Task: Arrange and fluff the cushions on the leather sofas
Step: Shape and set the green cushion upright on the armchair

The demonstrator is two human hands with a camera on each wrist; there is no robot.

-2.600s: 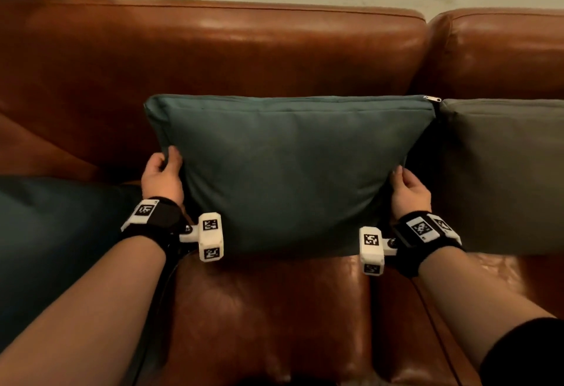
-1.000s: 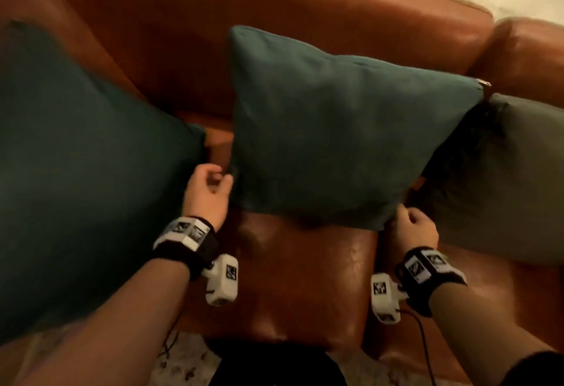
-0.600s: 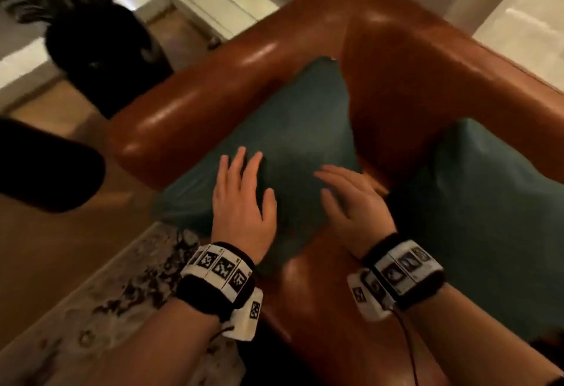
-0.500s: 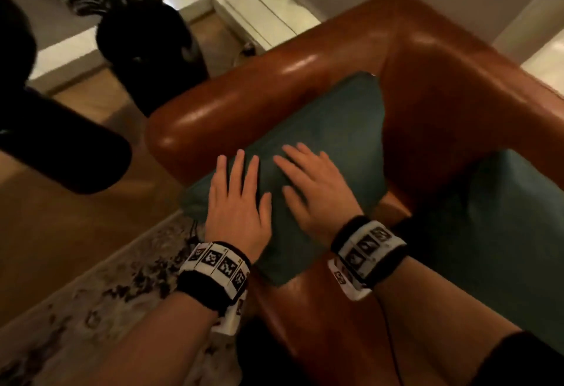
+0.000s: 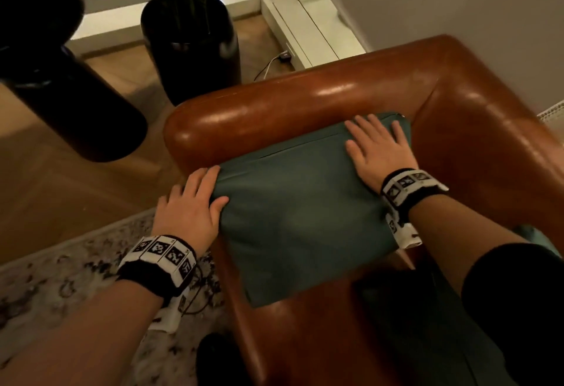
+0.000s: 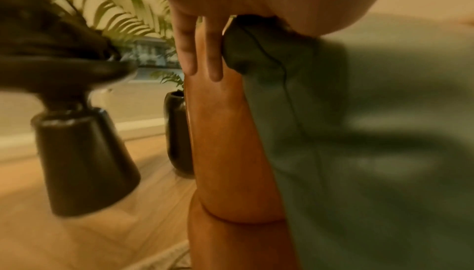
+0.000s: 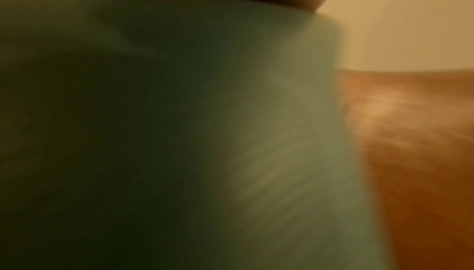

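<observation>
A teal cushion (image 5: 305,218) leans against the armrest (image 5: 274,105) in the corner of the brown leather sofa. My left hand (image 5: 198,199) is at its left corner, with straight fingers (image 6: 188,51) lying between the corner and the leather and the thumb on the front face. My right hand (image 5: 375,147) lies flat with spread fingers on the cushion's upper right part, near the zip end. The right wrist view is blurred and shows only teal fabric (image 7: 179,132) and leather (image 7: 423,152).
A black planter (image 5: 192,47) with a palm stands on the wooden floor behind the armrest. A dark round stand (image 5: 61,80) is at the left, over a patterned rug (image 5: 76,263). A second dark teal cushion (image 5: 412,324) lies at the lower right.
Half a second ago both hands lay flat side by side on the cushion's face. They have spread apart, the left to the left corner and the right to the upper right.
</observation>
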